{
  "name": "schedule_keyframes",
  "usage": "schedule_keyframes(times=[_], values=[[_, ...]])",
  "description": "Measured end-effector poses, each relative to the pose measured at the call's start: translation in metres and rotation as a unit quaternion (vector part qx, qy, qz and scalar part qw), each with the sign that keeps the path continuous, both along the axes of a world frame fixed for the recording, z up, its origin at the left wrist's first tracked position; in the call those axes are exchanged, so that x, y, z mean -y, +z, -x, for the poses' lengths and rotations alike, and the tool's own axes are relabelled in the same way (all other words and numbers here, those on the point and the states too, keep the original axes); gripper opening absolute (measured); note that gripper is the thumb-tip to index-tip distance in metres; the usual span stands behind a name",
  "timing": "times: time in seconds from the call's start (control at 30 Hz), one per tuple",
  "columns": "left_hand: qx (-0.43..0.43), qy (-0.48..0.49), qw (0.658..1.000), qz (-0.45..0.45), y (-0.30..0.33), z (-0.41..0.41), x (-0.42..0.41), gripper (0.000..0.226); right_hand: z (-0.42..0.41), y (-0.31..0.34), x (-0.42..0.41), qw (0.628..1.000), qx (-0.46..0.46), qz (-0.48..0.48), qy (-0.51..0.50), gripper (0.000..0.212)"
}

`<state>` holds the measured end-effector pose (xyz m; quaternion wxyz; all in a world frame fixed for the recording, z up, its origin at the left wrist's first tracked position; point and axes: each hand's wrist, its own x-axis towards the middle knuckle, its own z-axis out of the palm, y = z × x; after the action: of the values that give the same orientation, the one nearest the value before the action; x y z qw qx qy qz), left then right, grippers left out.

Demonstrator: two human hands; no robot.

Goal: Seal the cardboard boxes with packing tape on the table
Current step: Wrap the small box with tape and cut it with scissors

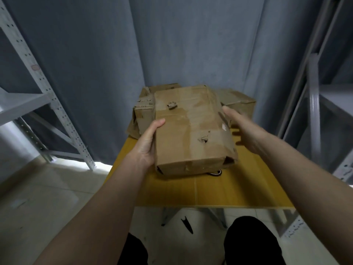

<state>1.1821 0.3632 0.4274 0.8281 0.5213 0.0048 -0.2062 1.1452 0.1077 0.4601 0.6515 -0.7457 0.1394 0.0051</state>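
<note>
Head view: a worn cardboard box [193,131] held over a yellow table [229,188] at mid-frame.

The left hand [148,144] has its grip closed on the box's left side, thumb across the top face. The right hand [246,131] sits just beside the box's right edge with fingers straight and relaxed, its grip open; it is blurred, and contact cannot be told. Other cardboard boxes [238,101] lie behind, toward the upper middle. A dark roll [215,173], mostly hidden, peeks out under the box's near right corner. Grey shelving [47,92] stands at the left.
</note>
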Motion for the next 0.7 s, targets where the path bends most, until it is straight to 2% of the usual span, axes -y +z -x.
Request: schedule_keyframes(times=[0.1, 0.2, 0.27, 0.33, 0.37, 0.43, 0.5, 0.53, 0.6, 0.67, 0.7], values=[[0.028, -0.020, 0.999, 0.005, 0.000, -0.002, -0.008, 0.027, 0.006, -0.015, -0.002, 0.986, -0.036, -0.145, 0.070, 0.068], [0.039, -0.041, 0.998, -0.010, 0.000, -0.003, -0.012, 0.027, 0.008, -0.015, -0.010, 0.966, -0.013, -0.251, 0.067, 0.055], [0.039, -0.046, 0.998, -0.018, 0.000, -0.004, -0.013, 0.027, 0.007, -0.013, -0.014, 0.954, -0.008, -0.297, 0.045, 0.056], [0.035, -0.040, 0.998, -0.028, -0.001, -0.006, -0.014, 0.028, 0.003, -0.013, -0.017, 0.950, -0.002, -0.313, 0.007, 0.074], [0.031, -0.040, 0.998, -0.038, -0.001, -0.006, -0.015, 0.027, 0.000, -0.014, -0.017, 0.952, 0.007, -0.304, -0.014, 0.092], [0.018, -0.058, 0.996, -0.059, -0.001, -0.005, -0.016, 0.028, -0.005, -0.011, -0.016, 0.970, 0.038, -0.234, -0.060, 0.121], [0.010, -0.074, 0.994, -0.076, -0.003, -0.005, -0.017, 0.044, -0.007, -0.007, -0.013, 0.983, 0.061, -0.155, -0.070, 0.125], [0.007, -0.081, 0.993, -0.080, -0.004, -0.006, -0.018, 0.047, -0.006, -0.006, -0.011, 0.989, 0.055, -0.127, -0.050, 0.119], [0.001, -0.097, 0.991, -0.087, -0.005, -0.006, -0.020, 0.036, -0.003, -0.004, -0.005, 0.995, 0.014, -0.096, 0.006, 0.094], [0.001, -0.096, 0.989, -0.112, -0.003, -0.006, -0.022, 0.025, 0.000, -0.007, 0.000, 0.993, -0.026, -0.109, 0.024, 0.067], [0.008, -0.085, 0.988, -0.129, -0.002, -0.007, -0.022, 0.026, 0.000, -0.010, 0.002, 0.991, -0.038, -0.131, 0.014, 0.059]])
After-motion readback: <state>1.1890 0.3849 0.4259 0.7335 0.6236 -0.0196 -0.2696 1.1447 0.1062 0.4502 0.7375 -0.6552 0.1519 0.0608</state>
